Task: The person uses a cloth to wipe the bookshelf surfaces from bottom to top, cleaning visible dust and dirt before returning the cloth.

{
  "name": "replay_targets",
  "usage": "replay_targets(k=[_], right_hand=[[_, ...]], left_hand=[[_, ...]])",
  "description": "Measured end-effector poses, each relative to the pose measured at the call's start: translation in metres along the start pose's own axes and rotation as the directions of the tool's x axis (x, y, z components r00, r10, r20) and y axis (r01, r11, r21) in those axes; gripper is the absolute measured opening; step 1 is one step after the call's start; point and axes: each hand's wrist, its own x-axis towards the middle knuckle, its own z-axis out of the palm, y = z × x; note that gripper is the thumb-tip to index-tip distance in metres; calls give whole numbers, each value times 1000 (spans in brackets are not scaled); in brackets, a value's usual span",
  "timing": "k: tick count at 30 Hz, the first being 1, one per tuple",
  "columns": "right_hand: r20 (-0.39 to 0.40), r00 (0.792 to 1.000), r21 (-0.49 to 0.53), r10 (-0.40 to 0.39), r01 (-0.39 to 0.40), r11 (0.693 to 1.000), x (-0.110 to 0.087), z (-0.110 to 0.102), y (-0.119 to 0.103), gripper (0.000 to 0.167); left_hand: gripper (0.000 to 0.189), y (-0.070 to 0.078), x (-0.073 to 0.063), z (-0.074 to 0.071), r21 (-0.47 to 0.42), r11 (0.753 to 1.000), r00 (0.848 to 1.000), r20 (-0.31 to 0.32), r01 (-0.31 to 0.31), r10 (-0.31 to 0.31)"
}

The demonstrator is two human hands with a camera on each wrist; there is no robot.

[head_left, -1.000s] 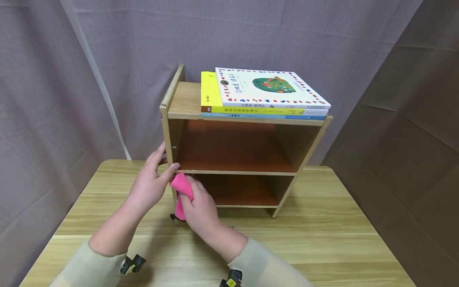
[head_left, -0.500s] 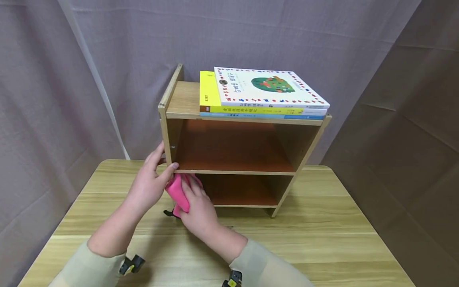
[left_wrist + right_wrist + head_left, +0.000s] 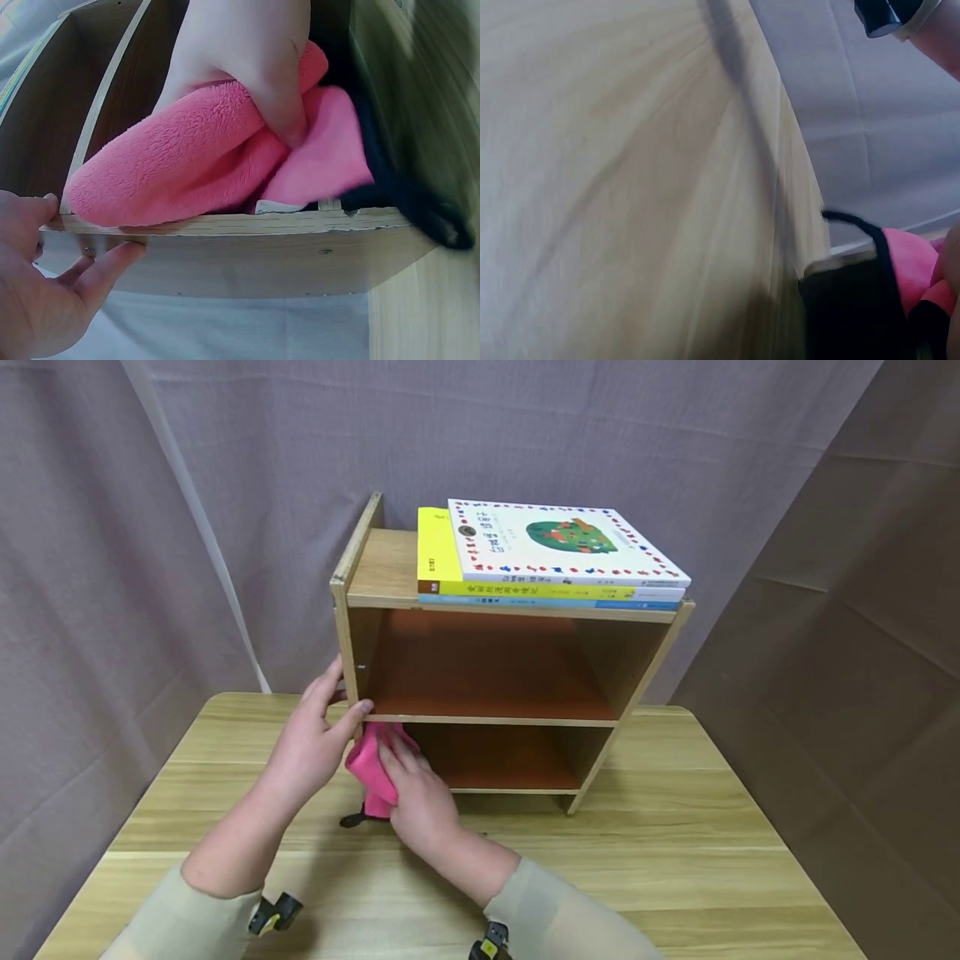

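A small wooden bookshelf (image 3: pixel 487 722) stands on the table. My left hand (image 3: pixel 311 747) grips its left side panel, thumb on the front edge and fingers along the outer face. In the left wrist view, that hand (image 3: pixel 52 289) pinches the panel's edge. My right hand (image 3: pixel 422 797) holds a fluffy pink cloth (image 3: pixel 369 767) inside the lower compartment, against the left panel. The cloth (image 3: pixel 172 161) is bunched over the panel's front edge, and a black loop (image 3: pixel 442 225) hangs from it. The right wrist view shows mostly tabletop, with only part of the cloth (image 3: pixel 907 262).
A white picture book (image 3: pixel 510 556), a yellow book (image 3: pixel 435 547) and a blue one (image 3: pixel 540 602) lie stacked on the shelf's top board. The wooden table (image 3: pixel 675 852) spreads around it. Grey curtains (image 3: pixel 300 443) hang behind and at the left.
My right hand has shifted slightly with the pink cloth, whose folds now bulge further left past the panel's front edge. The black loop has swung out leftward. My left hand keeps its place.
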Motion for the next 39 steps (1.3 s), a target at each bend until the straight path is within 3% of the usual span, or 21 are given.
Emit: replay_targets(k=[5, 12, 19, 29, 39], right_hand=[[10, 998, -96, -65, 66, 993, -3, -4, 7, 98], [15, 985, -234, -171, 170, 957, -7, -7, 17, 90], [74, 981, -251, -179, 192, 949, -9, -11, 21, 81], [173, 966, -335, -194, 243, 910, -7, -17, 24, 78], [237, 934, -415, -267, 346, 841, -3, -26, 30, 74]], left_hand=[[71, 0, 0, 0, 11, 1000, 1000, 0, 3, -3], [70, 0, 0, 0, 20, 1000, 1000, -4, 2, -2], [70, -1, 0, 1, 22, 1000, 1000, -10, -2, 2], [70, 0, 0, 1, 20, 1000, 1000, -16, -12, 13], [70, 0, 0, 0, 23, 1000, 1000, -7, -8, 8]])
